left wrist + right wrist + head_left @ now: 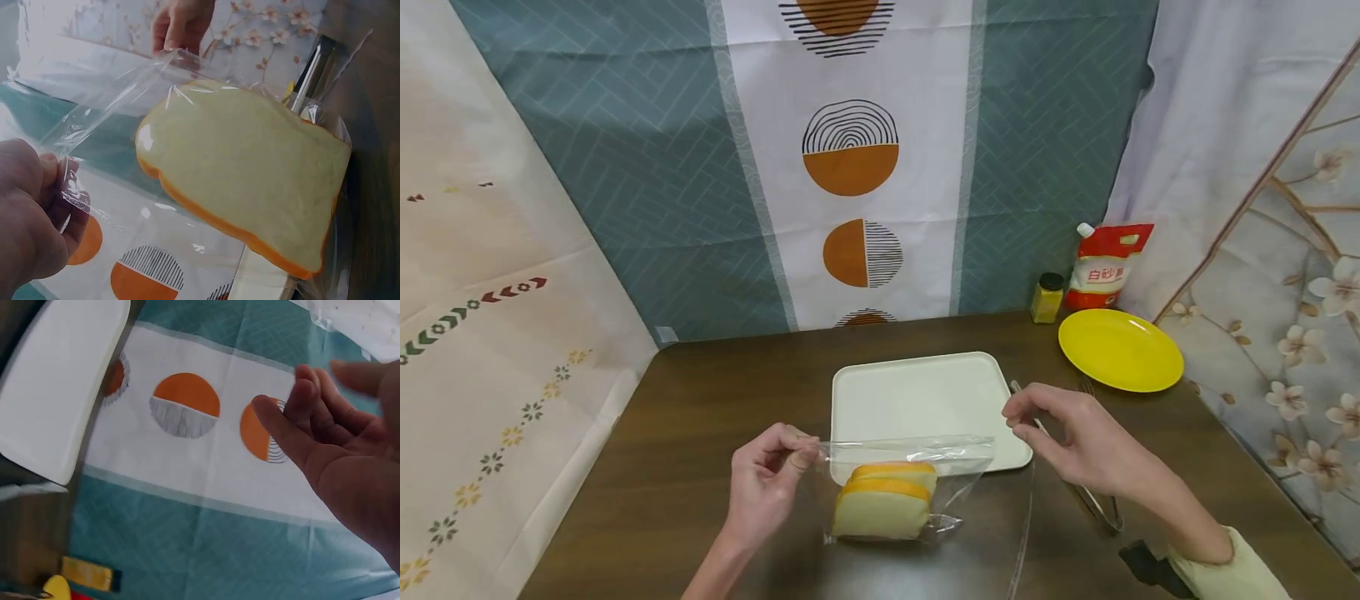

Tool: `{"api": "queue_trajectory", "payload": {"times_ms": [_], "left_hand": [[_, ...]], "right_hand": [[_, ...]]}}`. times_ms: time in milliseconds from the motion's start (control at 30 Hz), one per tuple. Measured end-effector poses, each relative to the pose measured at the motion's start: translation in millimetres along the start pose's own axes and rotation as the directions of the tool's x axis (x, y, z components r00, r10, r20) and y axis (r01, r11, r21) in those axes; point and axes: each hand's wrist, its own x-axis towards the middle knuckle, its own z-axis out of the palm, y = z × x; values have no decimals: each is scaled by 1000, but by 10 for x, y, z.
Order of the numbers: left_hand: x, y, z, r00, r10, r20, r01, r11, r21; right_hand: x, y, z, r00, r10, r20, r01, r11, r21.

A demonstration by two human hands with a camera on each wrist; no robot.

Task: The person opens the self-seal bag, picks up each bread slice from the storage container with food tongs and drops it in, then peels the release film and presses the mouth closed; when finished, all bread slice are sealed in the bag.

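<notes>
Two slices of bread (880, 512) with orange crust sit inside a clear plastic bag (958, 454). My left hand (769, 475) pinches the bag's upper left corner between thumb and fingers, and the bag's top edge stretches across to the right. Just off the other corner is my right hand (1078, 437), its fingers loosely bent with nothing between them. In the right wrist view, the thumb and fingers of that hand (350, 437) are apart. Metal tongs (1105, 512) lie on the table, partly hidden beneath the right hand in the head view.
A white tray (917, 400) lies behind the bag, which overlaps its front edge. At the back right are a yellow plate (1120, 350), a yellow jar with a black lid (1047, 298) and a red and white pouch (1105, 267). A thin clear strip (1024, 533) runs along the table's front.
</notes>
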Motion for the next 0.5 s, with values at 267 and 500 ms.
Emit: {"api": "queue_trajectory", "payload": {"times_ms": [267,500], "left_hand": [[-21,10,-4,1000,29,-2,-29,1000,3],[-30,105,-5,998,-63,-9,64,997,36]], "right_hand": [[-15,31,220,994,54,99,-76,971,228],[-27,22,366,997,70,-6,-65,943,326]]}}
